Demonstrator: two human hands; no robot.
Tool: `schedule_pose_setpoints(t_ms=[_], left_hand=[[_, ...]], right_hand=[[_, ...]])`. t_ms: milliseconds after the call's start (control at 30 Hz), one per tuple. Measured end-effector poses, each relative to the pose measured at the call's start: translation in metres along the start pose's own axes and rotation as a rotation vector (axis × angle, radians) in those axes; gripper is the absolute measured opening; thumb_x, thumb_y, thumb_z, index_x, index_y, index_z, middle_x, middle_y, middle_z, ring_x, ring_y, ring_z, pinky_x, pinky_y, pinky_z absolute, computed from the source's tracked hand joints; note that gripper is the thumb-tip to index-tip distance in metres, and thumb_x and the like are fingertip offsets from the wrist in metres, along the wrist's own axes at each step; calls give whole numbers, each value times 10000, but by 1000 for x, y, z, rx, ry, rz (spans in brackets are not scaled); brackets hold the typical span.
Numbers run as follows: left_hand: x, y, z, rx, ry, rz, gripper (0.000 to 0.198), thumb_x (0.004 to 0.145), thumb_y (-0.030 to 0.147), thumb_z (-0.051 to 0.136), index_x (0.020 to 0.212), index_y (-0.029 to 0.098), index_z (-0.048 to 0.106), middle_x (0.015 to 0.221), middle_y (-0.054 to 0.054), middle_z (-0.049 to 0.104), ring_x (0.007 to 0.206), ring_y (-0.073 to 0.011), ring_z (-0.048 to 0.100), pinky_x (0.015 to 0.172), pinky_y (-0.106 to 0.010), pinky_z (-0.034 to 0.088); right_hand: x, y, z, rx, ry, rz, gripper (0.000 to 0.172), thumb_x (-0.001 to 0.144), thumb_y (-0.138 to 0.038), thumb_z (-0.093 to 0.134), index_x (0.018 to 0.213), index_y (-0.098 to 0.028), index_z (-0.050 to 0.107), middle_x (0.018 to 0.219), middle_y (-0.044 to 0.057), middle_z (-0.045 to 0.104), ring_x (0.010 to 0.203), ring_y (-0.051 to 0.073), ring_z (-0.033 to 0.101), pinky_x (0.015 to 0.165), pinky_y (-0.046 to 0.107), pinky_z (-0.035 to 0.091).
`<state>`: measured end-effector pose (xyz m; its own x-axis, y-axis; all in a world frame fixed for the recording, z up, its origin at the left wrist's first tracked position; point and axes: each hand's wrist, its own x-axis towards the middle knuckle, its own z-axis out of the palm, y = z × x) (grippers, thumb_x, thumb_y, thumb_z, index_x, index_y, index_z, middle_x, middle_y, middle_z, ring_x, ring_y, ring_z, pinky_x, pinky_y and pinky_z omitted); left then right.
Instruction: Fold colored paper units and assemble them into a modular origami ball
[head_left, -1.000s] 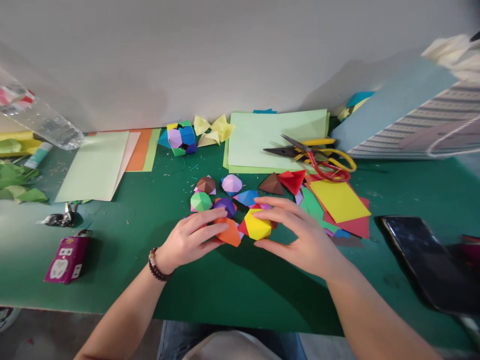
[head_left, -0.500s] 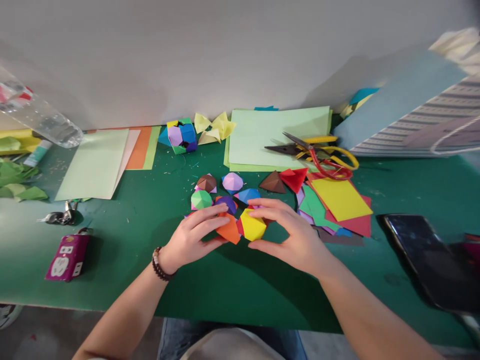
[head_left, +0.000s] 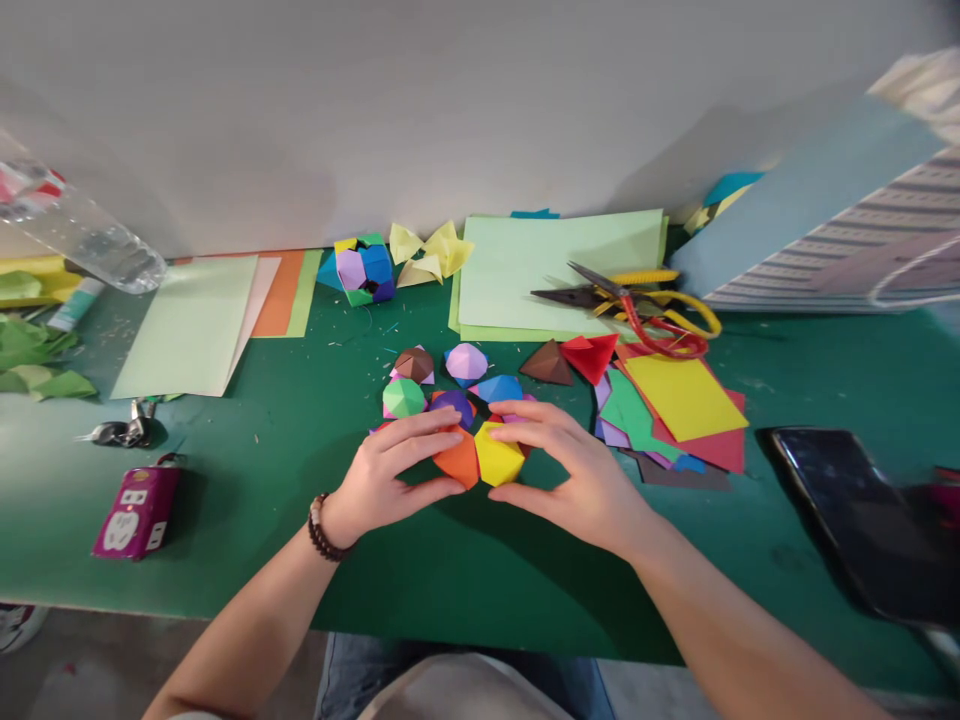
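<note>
My left hand (head_left: pixel 394 465) pinches an orange folded paper piece (head_left: pixel 459 460) between thumb and fingers. In my right hand (head_left: pixel 566 470) is a yellow folded paper piece (head_left: pixel 499 457), gripped at its right side. The two pieces meet edge to edge above the green table. Just beyond my fingers lie several domed paper pieces, among them a green one (head_left: pixel 403 398), a dark blue one (head_left: pixel 454 407), a lighter blue one (head_left: pixel 500 389), a lilac one (head_left: pixel 466 362) and a brown one (head_left: pixel 413 363). Undersides of the held pieces are hidden.
Right of centre lie a brown paper pyramid (head_left: pixel 547 363), a red one (head_left: pixel 590 355), coloured sheets (head_left: pixel 686 398), scissors (head_left: pixel 664 325) and a phone (head_left: pixel 840 520). Pale sheets (head_left: pixel 187 325), keys (head_left: pixel 124 430) and a purple box (head_left: pixel 137 512) are at left. A multicoloured paper ball (head_left: pixel 365 268) rests by the wall.
The yellow piece has moved left with my right hand, closing the gap to the orange piece. The red part seen between them is now covered. My left hand has barely shifted.
</note>
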<state>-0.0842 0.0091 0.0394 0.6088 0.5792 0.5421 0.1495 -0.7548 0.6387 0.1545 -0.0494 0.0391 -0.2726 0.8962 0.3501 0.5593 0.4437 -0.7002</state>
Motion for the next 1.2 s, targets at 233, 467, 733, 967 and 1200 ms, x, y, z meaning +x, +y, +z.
schedule_pose_setpoints(t_ms=[233, 467, 733, 967, 1200], left_hand=[[-1, 0, 2, 22, 16, 7, 435, 811, 287, 763, 1213, 190, 626, 1270, -158, 670, 1189, -235, 654, 970, -386, 584], [0, 1, 3, 30, 19, -22, 452, 799, 300, 775, 1213, 195, 626, 1243, -154, 682, 1161, -230, 666, 955, -380, 588], [0, 1, 4, 28, 24, -24, 440, 812, 347, 757, 1206, 204, 627, 1220, -139, 686, 1127, -226, 676, 941, -383, 592], [-2, -1, 8, 10, 10, 24, 336, 861, 272, 708, 1185, 221, 638, 1278, -134, 633, 1149, -214, 657, 907, -359, 609], [-2, 0, 8, 30, 17, -1, 350, 862, 277, 708, 1199, 221, 630, 1262, -131, 648, 1140, -216, 661, 923, -375, 599]], right_hand=[[-1, -1, 5, 5, 21, 4, 423, 832, -289, 743, 1208, -279, 551, 1299, 132, 583, 1218, 306, 595, 917, 473, 572], [-1, -1, 4, 62, -4, 49, 423, 828, -318, 748, 1206, -280, 563, 1324, 126, 569, 1222, 295, 591, 827, 388, 611], [-1, -1, 3, 160, 17, 93, 306, 902, -304, 663, 1200, -288, 594, 1309, 108, 590, 1202, 254, 613, 819, 335, 616], [-1, -1, 8, 197, 32, 111, 305, 896, -307, 665, 1192, -274, 601, 1274, 114, 627, 1180, 260, 630, 797, 339, 623], [1, -1, 9, 150, 38, 101, 278, 910, -313, 645, 1181, -262, 602, 1223, 107, 672, 1133, 246, 657, 778, 328, 618]])
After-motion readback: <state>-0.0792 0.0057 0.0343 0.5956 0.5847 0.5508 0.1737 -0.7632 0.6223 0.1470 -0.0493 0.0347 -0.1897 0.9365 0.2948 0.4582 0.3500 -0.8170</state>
